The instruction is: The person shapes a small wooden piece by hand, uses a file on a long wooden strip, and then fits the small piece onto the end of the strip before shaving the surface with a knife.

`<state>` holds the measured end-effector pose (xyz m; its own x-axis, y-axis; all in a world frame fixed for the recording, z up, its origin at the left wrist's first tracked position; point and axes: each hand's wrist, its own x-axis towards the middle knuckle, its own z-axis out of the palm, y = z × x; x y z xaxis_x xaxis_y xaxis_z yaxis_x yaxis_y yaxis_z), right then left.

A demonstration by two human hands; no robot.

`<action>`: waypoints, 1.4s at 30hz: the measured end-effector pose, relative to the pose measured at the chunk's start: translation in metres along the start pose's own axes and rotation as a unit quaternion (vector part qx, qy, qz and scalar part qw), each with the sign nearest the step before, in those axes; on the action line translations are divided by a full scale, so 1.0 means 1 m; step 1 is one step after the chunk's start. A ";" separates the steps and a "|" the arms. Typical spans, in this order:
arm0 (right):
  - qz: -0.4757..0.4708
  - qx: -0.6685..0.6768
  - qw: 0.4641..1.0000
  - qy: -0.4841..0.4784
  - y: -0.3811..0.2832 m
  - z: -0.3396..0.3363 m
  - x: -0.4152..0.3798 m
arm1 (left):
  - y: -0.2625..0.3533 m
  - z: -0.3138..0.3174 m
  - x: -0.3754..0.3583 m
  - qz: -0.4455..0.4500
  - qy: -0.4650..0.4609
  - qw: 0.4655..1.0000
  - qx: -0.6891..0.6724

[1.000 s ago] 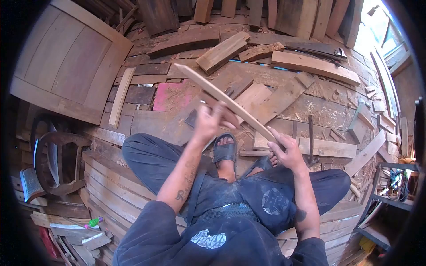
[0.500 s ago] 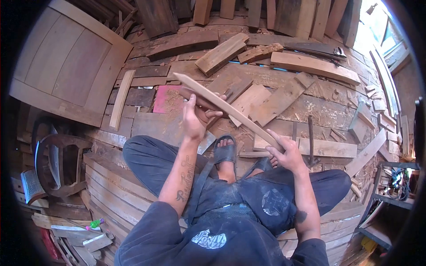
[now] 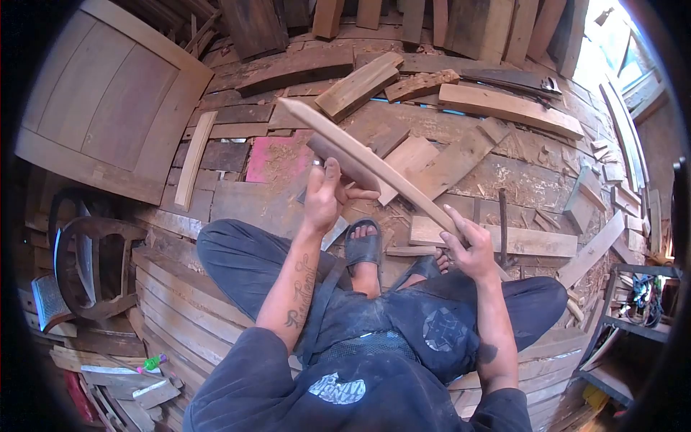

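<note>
A long, slim wooden stick [image 3: 392, 176] with a pointed far end slants across the space in front of my body. My right hand [image 3: 469, 250] is around its lower part, with thumb and fingers somewhat spread along it. Below the stick's upper half, my left hand [image 3: 325, 198] grips a brown, flat, slightly curved piece [image 3: 347, 164], which lies close along the stick's underside. Whether the piece touches the stick cannot be made out. Both hands are above the floor, over my sandaled feet.
Boards and blocks [image 3: 511, 109] lie on the plank floor with shavings, near a saw [image 3: 511, 81]. A panelled wooden door [image 3: 108, 108] is at the left, by a dark round frame [image 3: 97, 266]. A shelf [image 3: 640, 327] with tangled items stands at the right.
The stick's pointed end has risen slightly. The brown piece shows more of its face and sits lower relative to the stick. The fingers of my right hand have loosened and stretched out more.
</note>
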<state>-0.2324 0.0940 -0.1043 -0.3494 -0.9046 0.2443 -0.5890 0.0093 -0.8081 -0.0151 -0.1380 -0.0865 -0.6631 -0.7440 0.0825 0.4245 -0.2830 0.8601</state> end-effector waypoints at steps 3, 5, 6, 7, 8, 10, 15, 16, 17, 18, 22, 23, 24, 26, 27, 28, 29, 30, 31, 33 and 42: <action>0.025 -0.021 0.999 -0.011 -0.006 0.004 0.002 | -0.003 0.001 -0.002 0.021 -0.001 1.000 0.019; 0.034 -0.050 0.998 -0.013 -0.006 0.005 0.002 | -0.008 0.003 -0.003 0.017 -0.009 0.999 0.050; 0.029 -0.062 0.998 -0.008 -0.004 0.005 0.002 | -0.010 0.004 -0.004 0.005 -0.013 0.997 0.076; 0.024 -0.074 0.997 -0.004 -0.001 0.006 0.002 | -0.013 0.006 -0.006 -0.006 -0.017 0.995 0.101; -0.009 -0.077 0.997 0.016 0.001 0.008 0.002 | -0.015 0.009 -0.009 -0.024 -0.014 0.994 0.102; -0.076 -0.081 0.992 0.053 0.003 0.011 0.004 | -0.013 0.018 -0.010 -0.051 -0.019 0.992 0.111; -0.037 -0.066 0.997 0.022 -0.002 0.007 0.001 | -0.028 0.016 -0.013 -0.101 -0.025 0.989 0.104; -0.048 -0.095 0.994 0.027 0.000 0.007 0.001 | -0.030 0.014 -0.012 -0.088 -0.010 0.987 0.132; -0.052 -0.078 0.995 0.039 0.000 0.006 0.000 | -0.032 0.013 -0.012 -0.075 0.006 0.984 0.161; -0.058 -0.060 0.995 0.050 -0.001 0.005 0.000 | -0.033 0.011 -0.013 -0.061 0.024 0.980 0.190; -0.032 -0.003 0.997 0.067 -0.011 0.010 0.002 | -0.032 0.005 -0.011 -0.020 0.032 0.986 0.160; -0.038 -0.032 0.997 0.059 -0.009 0.009 0.002 | -0.031 0.007 -0.013 -0.010 0.036 0.986 0.161; -0.043 -0.062 0.996 0.051 -0.006 0.008 0.002 | -0.030 0.008 -0.014 0.000 0.038 0.986 0.161; -0.042 -0.070 0.995 0.053 -0.003 0.004 0.001 | -0.027 0.009 -0.013 0.003 0.035 0.988 0.152; -0.037 -0.048 0.996 0.059 -0.004 0.002 0.000 | -0.025 0.007 -0.012 -0.002 0.033 0.989 0.142; -0.032 -0.025 0.997 0.064 -0.005 0.001 0.000 | -0.024 0.005 -0.012 -0.007 0.031 0.991 0.133; -0.031 -0.010 0.997 0.066 -0.007 0.003 0.001 | -0.024 0.004 -0.012 0.003 0.039 0.990 0.132; -0.030 0.004 0.997 0.069 -0.011 0.007 0.001 | -0.026 0.004 -0.012 0.013 0.046 0.990 0.132; -0.028 0.018 0.997 0.075 -0.013 0.008 0.002 | -0.029 0.003 -0.010 0.023 0.050 0.990 0.131; -0.049 -0.081 0.994 0.050 -0.007 0.005 0.004 | -0.032 -0.003 -0.010 0.001 0.047 0.988 0.148; -0.051 -0.045 0.996 0.064 -0.008 0.008 0.004 | -0.029 0.000 -0.009 0.010 0.051 0.985 0.167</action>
<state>-0.2232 0.0871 -0.1008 -0.3707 -0.8408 0.3944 -0.6879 -0.0368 -0.7249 -0.0213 -0.1227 -0.1119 -0.5835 -0.8096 0.0640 0.1992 -0.0663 0.9777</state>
